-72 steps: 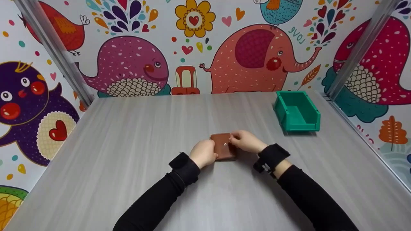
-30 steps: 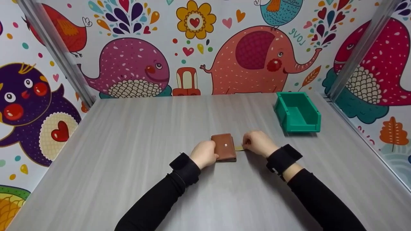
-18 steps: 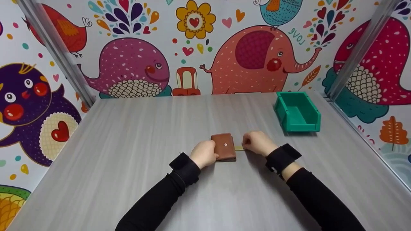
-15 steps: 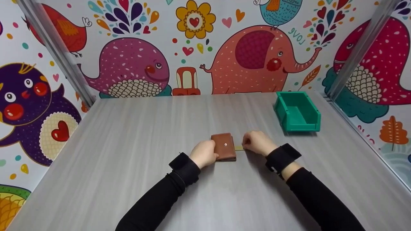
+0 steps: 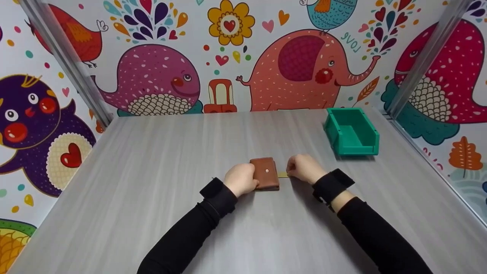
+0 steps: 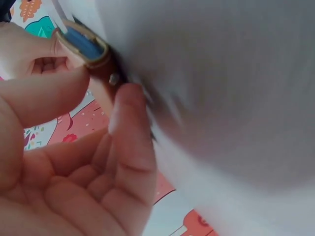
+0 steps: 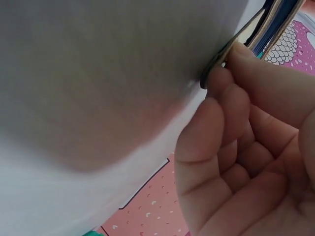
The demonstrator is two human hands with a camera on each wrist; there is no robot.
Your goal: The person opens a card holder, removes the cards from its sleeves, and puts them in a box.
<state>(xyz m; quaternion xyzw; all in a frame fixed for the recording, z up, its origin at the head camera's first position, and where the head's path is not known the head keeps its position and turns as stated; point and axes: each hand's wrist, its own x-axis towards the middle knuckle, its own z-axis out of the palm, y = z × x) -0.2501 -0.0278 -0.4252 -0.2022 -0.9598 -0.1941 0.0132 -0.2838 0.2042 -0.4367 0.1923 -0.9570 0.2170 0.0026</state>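
Observation:
A small brown leather wallet (image 5: 265, 173) with a metal snap lies in the middle of the table. My left hand (image 5: 240, 179) grips its left edge, the thumb and a finger on opposite sides in the left wrist view. Blue layers (image 6: 83, 43) show inside its open end there. From the wallet's right side a narrow closure strap (image 5: 283, 175) sticks out, its yellowish side up. My right hand (image 5: 306, 169) pinches the strap's end between thumb and index finger. The right wrist view shows the strap bent away from the dark blue layers (image 7: 278, 24).
A green plastic bin (image 5: 353, 133) with a low front stands at the back right of the grey wood-grain table (image 5: 171, 160). Walls printed with cartoon animals (image 5: 159, 76) close off the back and both sides, with metal posts at the corners.
Since the oldest frame my right hand has moved right from the wallet's right edge, drawing the strap out from it. Over the last second both hands have stayed nearly still.

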